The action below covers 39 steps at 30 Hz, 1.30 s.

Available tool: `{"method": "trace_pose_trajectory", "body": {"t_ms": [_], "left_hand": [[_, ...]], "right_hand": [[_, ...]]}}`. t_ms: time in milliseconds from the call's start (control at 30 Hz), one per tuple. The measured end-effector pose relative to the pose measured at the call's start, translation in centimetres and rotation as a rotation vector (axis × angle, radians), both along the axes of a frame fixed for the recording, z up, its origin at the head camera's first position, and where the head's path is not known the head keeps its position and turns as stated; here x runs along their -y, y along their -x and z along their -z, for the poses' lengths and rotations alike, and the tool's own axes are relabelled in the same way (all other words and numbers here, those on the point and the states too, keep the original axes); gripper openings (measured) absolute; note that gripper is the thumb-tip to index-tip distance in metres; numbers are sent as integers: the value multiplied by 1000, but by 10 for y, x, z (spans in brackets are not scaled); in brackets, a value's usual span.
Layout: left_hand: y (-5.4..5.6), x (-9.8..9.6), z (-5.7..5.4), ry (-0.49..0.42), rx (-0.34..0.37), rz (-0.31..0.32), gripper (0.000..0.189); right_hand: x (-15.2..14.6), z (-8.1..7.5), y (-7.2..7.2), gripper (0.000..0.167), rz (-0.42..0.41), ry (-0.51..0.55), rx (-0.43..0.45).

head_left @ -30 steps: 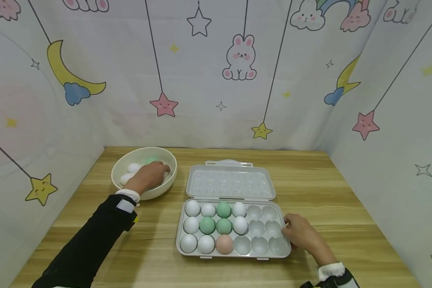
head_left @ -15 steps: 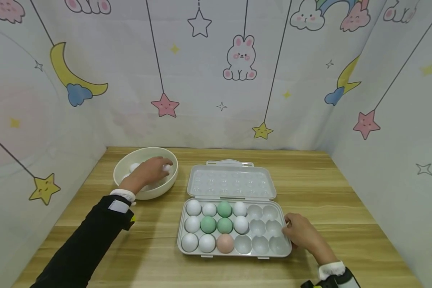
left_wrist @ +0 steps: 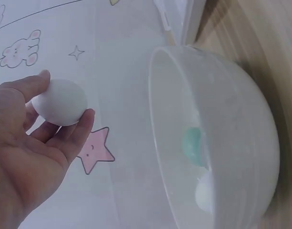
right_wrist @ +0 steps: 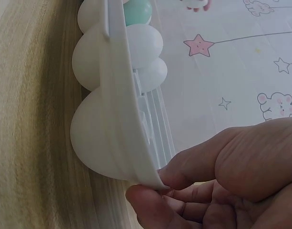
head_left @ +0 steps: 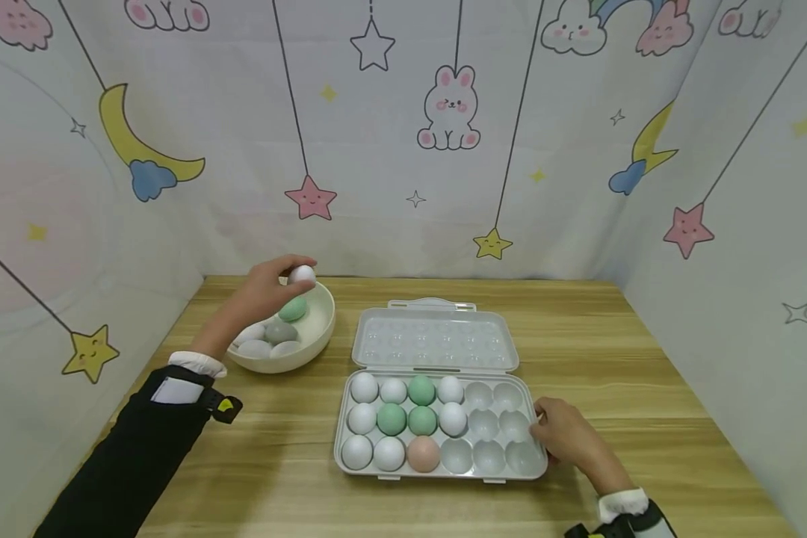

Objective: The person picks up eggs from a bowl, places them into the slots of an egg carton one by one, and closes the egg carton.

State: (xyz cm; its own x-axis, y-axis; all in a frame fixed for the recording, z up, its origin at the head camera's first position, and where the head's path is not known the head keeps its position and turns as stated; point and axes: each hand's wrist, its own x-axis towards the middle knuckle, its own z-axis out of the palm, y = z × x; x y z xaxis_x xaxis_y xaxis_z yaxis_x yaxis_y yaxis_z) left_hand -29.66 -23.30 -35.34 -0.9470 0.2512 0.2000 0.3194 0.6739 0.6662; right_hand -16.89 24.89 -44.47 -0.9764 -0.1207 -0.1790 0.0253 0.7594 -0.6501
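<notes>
Above the bowl my left hand [head_left: 262, 291] holds a white egg [head_left: 302, 275] between thumb and fingertips; the left wrist view shows the egg [left_wrist: 62, 102] clear of the rim. Inside the cream bowl [head_left: 319, 332] lie a green egg [head_left: 293, 308], a grey-looking egg [head_left: 281, 331] and several white ones. My right hand [head_left: 568, 433] pinches the right edge of an egg tray [head_left: 489, 456], thumb on top of the rim and a finger beneath it in the right wrist view. White eggs, green eggs and one pinkish egg [head_left: 423, 453] fill the tray's left cups; its right cups are bare.
Hinged to the tray's back edge, the clear lid [head_left: 436, 340] lies open on the wooden table [head_left: 619, 351]. The bowl stands at the table's back left, a hand's width from the lid. Printed cloth walls [head_left: 370, 239] enclose the back and both sides.
My left hand has come up out of the bowl with the white egg, uncovering the eggs beneath. The right hand keeps its grip on the tray edge.
</notes>
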Motion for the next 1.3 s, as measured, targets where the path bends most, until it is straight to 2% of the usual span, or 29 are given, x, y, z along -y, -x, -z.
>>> {"method": "trace_pose_trajectory", "body": {"t_ms": [167, 333, 467, 600, 733, 833, 1000, 1100, 1300], "left_hand": [[-14, -7, -17, -85, 3, 1, 47], [-28, -24, -27, -162, 1, 40, 47], [-39, -45, -31, -232, -28, 76, 44], [-51, -69, -31, -262, -57, 128, 40], [-66, -92, -31, -295, -38, 183, 37], [-78, -109, -26, -302, -18, 217, 37], [-95, -134, -9, -298, -14, 247, 34], [-105, -147, 5, -297, 10, 262, 33], [-122, -170, 37, -300, 78, 347, 31]], "right_hand": [[0, 1, 0, 9, -3, -1, 0], [0, 0, 0, 8, -4, -1, -4], [0, 0, 0, 9, -3, 5, -3], [1, -1, 0, 10, -6, 11, 2], [0, 0, -1, 9, -5, 9, 0], [0, 0, -1, 10, -3, 8, -2], [1, 0, -1, 11, -2, 16, -8], [1, 1, -2, 11, -1, 22, -7], [1, 2, -1, 12, 3, 21, -2]]}}
